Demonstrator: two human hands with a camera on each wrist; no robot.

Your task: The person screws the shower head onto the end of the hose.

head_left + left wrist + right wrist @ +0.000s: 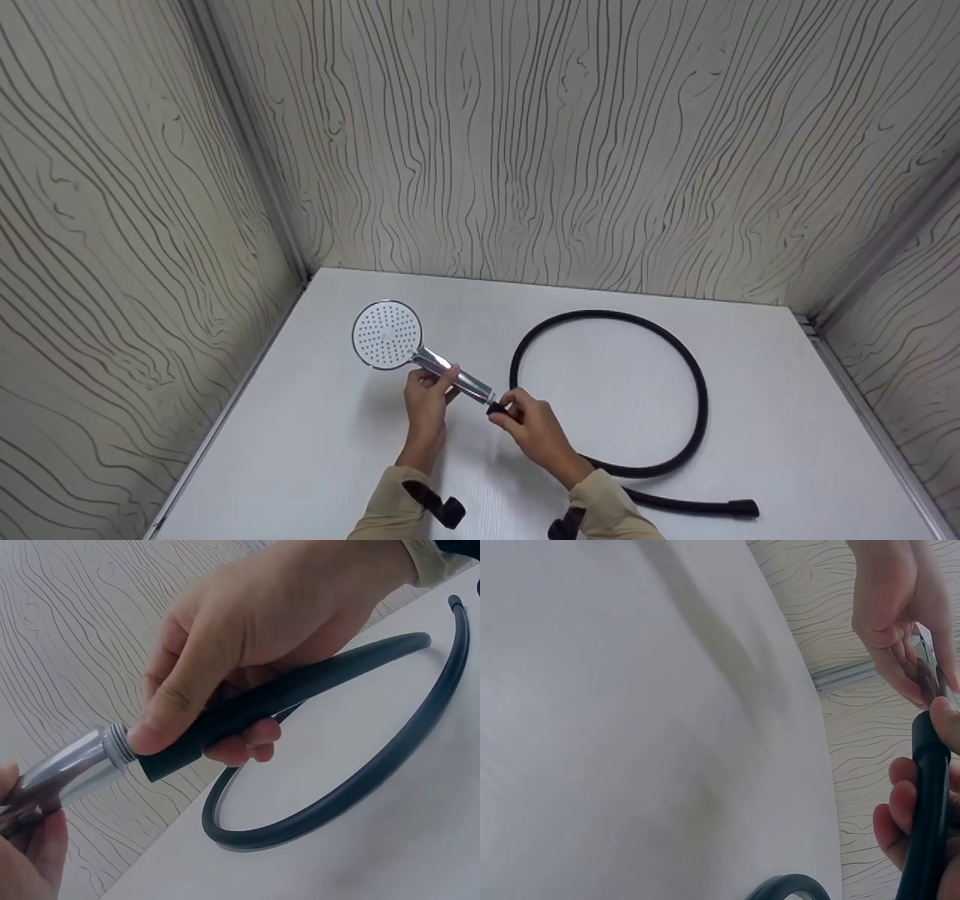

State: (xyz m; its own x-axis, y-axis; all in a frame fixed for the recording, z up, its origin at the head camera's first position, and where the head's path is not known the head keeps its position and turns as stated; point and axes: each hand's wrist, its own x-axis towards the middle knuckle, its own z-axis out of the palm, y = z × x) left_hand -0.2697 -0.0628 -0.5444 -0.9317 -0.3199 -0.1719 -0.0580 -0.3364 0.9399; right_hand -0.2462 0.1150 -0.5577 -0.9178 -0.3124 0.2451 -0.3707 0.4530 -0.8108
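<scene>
A chrome shower head (387,335) with a round white dotted face is held above the table, its face to the upper left. My left hand (426,405) grips its handle (474,388) between thumb and fingers. The threaded end (118,744) of the handle shows in the left wrist view. My right hand (536,429) pinches the black end fitting of a shower hose (171,757), thumb on top and fingers beneath. The fitting's mouth is at the tip of the thread, whose ridges are still visible. In the right wrist view, the hose (930,802) runs down through the right fingers.
The hose's loop (703,390) lies on the white table (300,435), right of the hands. Its other end fitting (742,509) rests near the front right. Wood-patterned panels (480,150) enclose the table at the back and both sides.
</scene>
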